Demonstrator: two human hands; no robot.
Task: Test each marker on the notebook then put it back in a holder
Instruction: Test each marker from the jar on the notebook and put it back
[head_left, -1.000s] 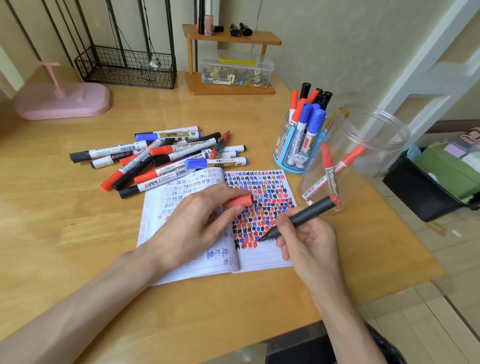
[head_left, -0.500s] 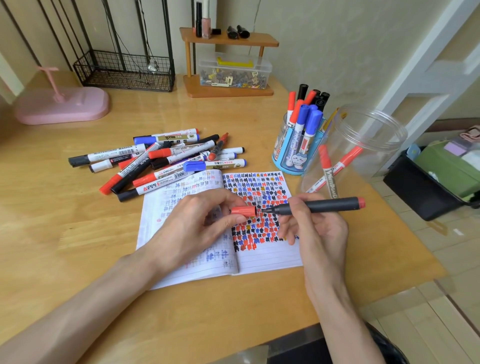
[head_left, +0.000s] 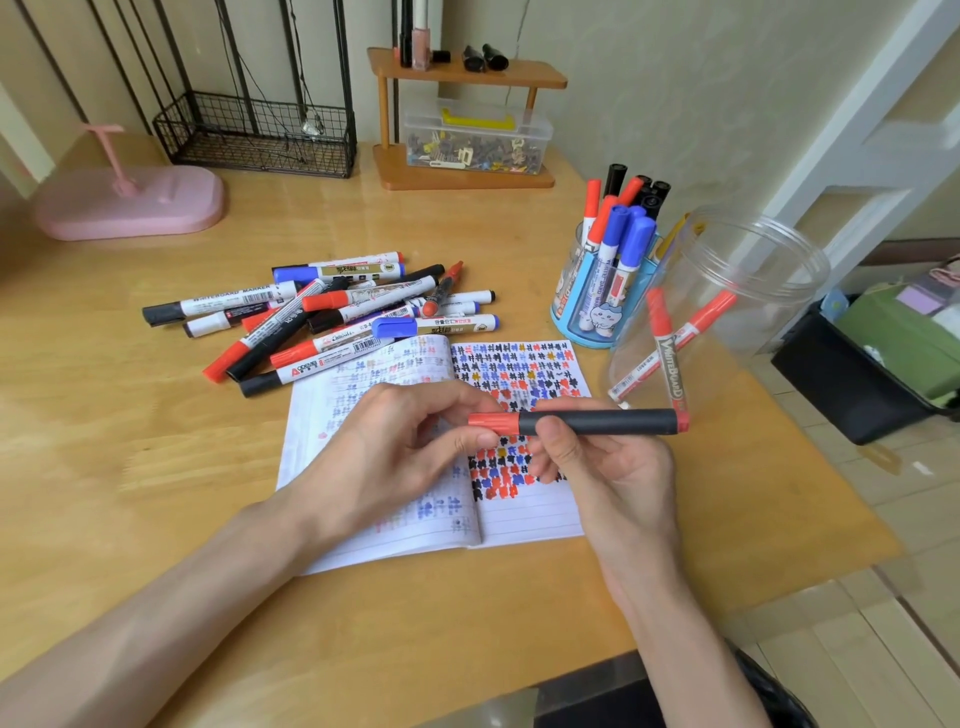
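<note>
Black marker (head_left: 597, 422) held level above the notebook (head_left: 524, 514) on my bench.
My left hand (head_left: 395, 452) pinches its red cap (head_left: 493, 422) and my right hand (head_left: 608, 467) grips the barrel. At the notebook's 3 o'clock, a red marker (head_left: 670, 364) in the clear jar (head_left: 753, 270) reads "WhiteBoard".

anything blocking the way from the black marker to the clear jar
Nothing visible does. The black marker, gripped by the right hand with the left hand pinching its red cap, is right beside the clear jar, whose mouth is open; only two red markers lean inside.
</note>
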